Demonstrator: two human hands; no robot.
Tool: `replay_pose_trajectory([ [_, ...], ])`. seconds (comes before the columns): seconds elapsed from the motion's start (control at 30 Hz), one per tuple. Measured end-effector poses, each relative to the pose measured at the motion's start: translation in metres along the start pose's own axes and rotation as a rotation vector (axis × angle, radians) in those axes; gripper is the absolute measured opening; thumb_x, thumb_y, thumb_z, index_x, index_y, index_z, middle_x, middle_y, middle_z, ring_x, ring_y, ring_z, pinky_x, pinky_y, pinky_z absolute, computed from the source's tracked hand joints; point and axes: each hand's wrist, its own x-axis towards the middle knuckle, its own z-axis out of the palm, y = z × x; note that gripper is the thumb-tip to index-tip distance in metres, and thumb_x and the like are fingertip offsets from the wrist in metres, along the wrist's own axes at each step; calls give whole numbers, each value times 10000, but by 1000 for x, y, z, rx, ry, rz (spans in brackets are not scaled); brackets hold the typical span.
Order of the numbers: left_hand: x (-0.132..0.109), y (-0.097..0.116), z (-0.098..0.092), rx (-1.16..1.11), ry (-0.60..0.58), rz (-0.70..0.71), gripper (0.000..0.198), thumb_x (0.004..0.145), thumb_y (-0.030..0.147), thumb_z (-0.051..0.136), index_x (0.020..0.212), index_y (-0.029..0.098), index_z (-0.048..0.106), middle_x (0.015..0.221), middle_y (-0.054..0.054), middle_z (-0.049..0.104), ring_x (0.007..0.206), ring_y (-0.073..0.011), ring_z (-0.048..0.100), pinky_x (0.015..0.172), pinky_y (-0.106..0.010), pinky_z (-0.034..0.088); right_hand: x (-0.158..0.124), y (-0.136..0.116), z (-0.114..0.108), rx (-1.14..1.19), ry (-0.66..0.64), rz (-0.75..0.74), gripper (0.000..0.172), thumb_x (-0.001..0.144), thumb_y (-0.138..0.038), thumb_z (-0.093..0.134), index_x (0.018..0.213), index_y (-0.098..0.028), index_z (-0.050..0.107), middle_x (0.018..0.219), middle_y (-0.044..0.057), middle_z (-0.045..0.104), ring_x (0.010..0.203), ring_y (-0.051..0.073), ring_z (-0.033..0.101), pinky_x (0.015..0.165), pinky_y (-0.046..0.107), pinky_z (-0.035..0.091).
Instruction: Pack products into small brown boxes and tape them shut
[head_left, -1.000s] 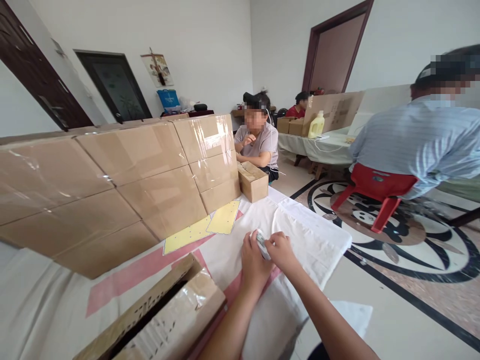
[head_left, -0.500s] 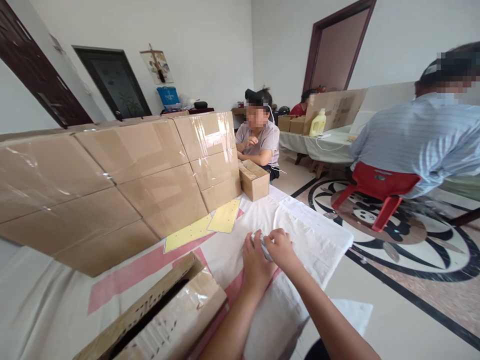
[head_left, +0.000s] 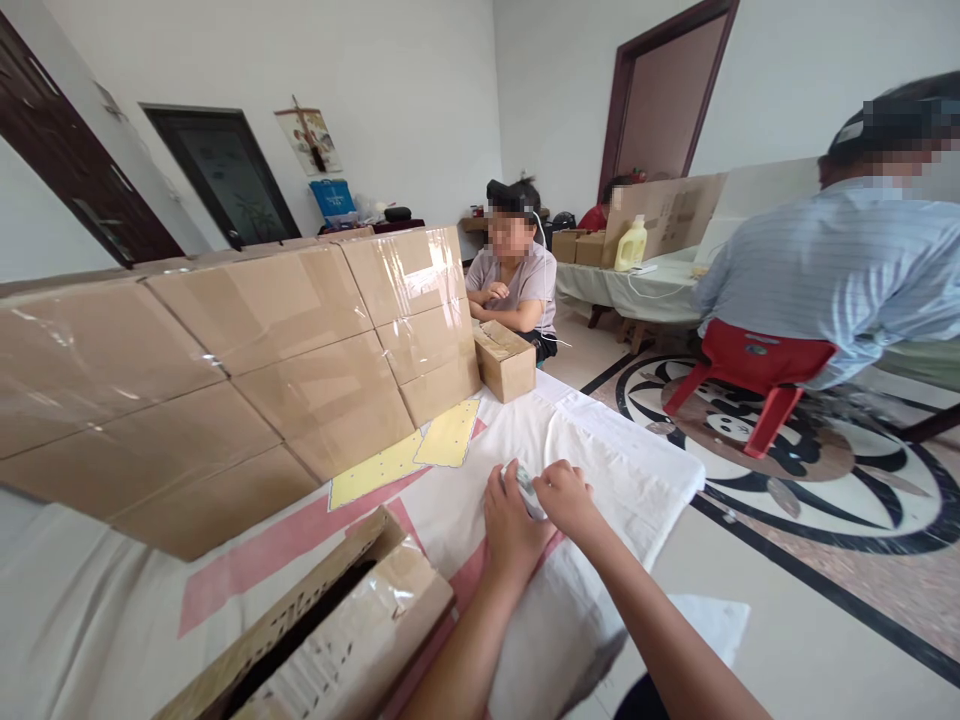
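A small pale object with a greenish-grey patterned top [head_left: 525, 480] is low over the cloth-covered table, mostly hidden by fingers, so its exact kind cannot be told. My left hand [head_left: 511, 522] is closed around its left side, fingers over the far edge. Against its right side sits my right hand [head_left: 566, 495], fingers curled together in a pinch; what lies between those fingertips is hidden. Just beyond the hands, yellow dotted sheets [head_left: 448, 436] lie flat on the cloth.
Stacked cardboard boxes [head_left: 307, 350] form a wall on the left. An open carton [head_left: 360, 625] stands near me, and a smaller box [head_left: 507, 362] stands at the far corner. One person [head_left: 517, 270] sits opposite; another [head_left: 817, 260] sits on a red chair [head_left: 765, 365] at right.
My right hand has shifted slightly to the right, and more of the object's patterned top shows between the hands. The left hand keeps its hold. The view has turned a little.
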Motion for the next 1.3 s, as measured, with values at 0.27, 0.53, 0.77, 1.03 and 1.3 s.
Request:
replay_pose_trajectory([
  [0.27, -2, -7, 5, -11, 72, 103, 855, 721, 293, 758, 1463, 176, 349, 1441, -217, 470, 1295, -364, 545, 1060, -527, 482, -9, 5, -2, -60, -36, -6, 321, 949, -219, 397, 921, -146, 709, 1251, 158, 629, 1268, 351, 504, 1021, 455, 364],
  [0.53, -1, -10, 6, -4, 58, 87, 839, 731, 262, 733, 1469, 177, 344, 1456, -215, 469, 1325, -371, 531, 1085, -535, 465, -19, 8, -10, -65, -16, -46, 258, 910, -188, 414, 827, -150, 655, 1151, 148, 624, 1217, 337, 498, 986, 446, 360],
  [0.77, -1, -8, 2, 14, 47, 86, 866, 765, 394, 772, 1481, 185, 332, 1443, -197, 482, 1298, -377, 531, 1071, -551, 469, -29, 23, -22, 21, -101, 54, 266, 993, -283, 433, 798, -185, 586, 1227, 96, 587, 1266, 285, 480, 1076, 430, 332],
  [1.03, -1, -8, 1, 3, 49, 95, 890, 761, 398, 782, 1490, 186, 317, 1457, -199, 479, 1323, -379, 516, 1076, -525, 460, -30, 24, -22, 101, -138, 128, 271, 944, -332, 501, 712, -203, 556, 1193, 102, 631, 1251, 308, 502, 969, 392, 413],
  [1.3, -1, -7, 3, -8, 51, 62, 844, 744, 335, 778, 1458, 187, 353, 1455, -203, 481, 1312, -385, 530, 1059, -526, 463, -27, 18, -18, 98, -99, 179, 427, 884, -450, 549, 536, -226, 444, 792, 91, 671, 1241, 337, 509, 913, 404, 403],
])
